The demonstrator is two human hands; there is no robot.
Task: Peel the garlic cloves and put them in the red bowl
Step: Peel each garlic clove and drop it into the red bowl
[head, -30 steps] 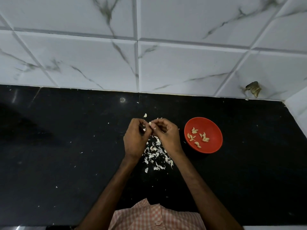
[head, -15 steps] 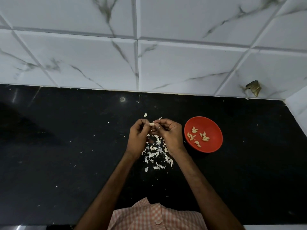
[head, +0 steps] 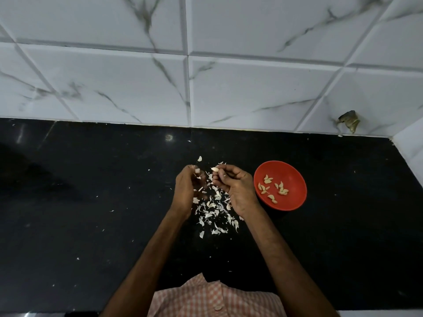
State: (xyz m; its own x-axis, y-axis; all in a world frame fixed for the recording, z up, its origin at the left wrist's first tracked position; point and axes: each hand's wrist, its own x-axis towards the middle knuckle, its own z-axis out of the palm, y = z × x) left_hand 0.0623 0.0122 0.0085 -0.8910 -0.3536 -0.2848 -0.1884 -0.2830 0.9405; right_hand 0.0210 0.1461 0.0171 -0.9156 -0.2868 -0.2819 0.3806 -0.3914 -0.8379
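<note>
Head view: a black stone countertop (head: 91, 225) is topped by a round red plastic bowl (head: 295, 177) of peeled cloves (head: 282, 191). Beside it, the right hand (head: 235, 188) is clamped on a pale garlic clove (head: 214, 169); the left hand (head: 186, 191), apart, is too blurred to judge.

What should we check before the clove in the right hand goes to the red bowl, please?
1. The clove pinched in the grip of the right hand: ok.
2. The clove fully peeled: cannot tell, too small.
3. The left hand apart from the clove: ok.
4. The left hand free of peel: cannot tell, blurred.
5. The red bowl upright beside the right hand: ok.
6. Room in the bowl: ok, the peeled cloves cover only part of it.
</note>
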